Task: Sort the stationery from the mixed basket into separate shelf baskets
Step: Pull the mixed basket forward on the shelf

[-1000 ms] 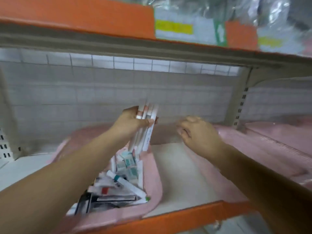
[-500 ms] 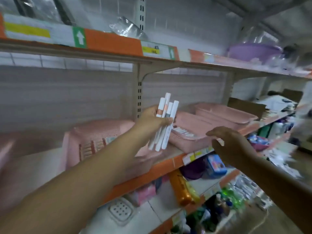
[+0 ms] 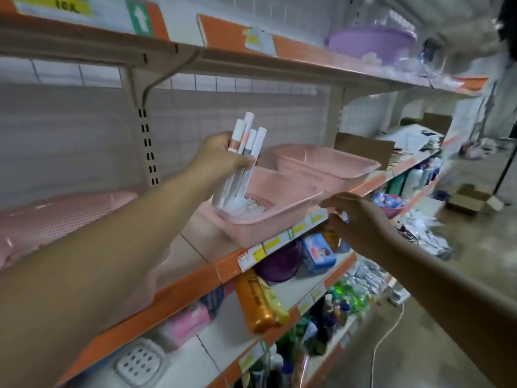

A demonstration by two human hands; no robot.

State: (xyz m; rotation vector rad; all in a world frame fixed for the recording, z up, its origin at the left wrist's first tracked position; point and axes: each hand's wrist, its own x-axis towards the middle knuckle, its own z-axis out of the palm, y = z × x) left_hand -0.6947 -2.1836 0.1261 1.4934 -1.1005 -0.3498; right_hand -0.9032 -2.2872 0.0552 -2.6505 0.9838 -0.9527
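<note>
My left hand grips a bundle of several white pens, held upright with their lower ends dipping into a pink shelf basket. More white pens lie flat on that basket's floor. My right hand hovers in front of the basket's right corner at the shelf edge, fingers loosely curled; something small and pale shows at its fingers, too blurred to name. A second pink basket stands just behind to the right. Another pink basket lies at the far left, partly hidden by my left arm.
The orange shelf edge carries price labels. Cardboard lies past the second basket. A purple basin sits on the shelf above. Bottles and packs, including an orange bottle, fill the lower shelves. An open box rests on the floor.
My view has swung right from the mixed basket to the pens basket. My left hand carried the pen bundle over and lowered its ends into that basket. My right hand came near its corner.
</note>
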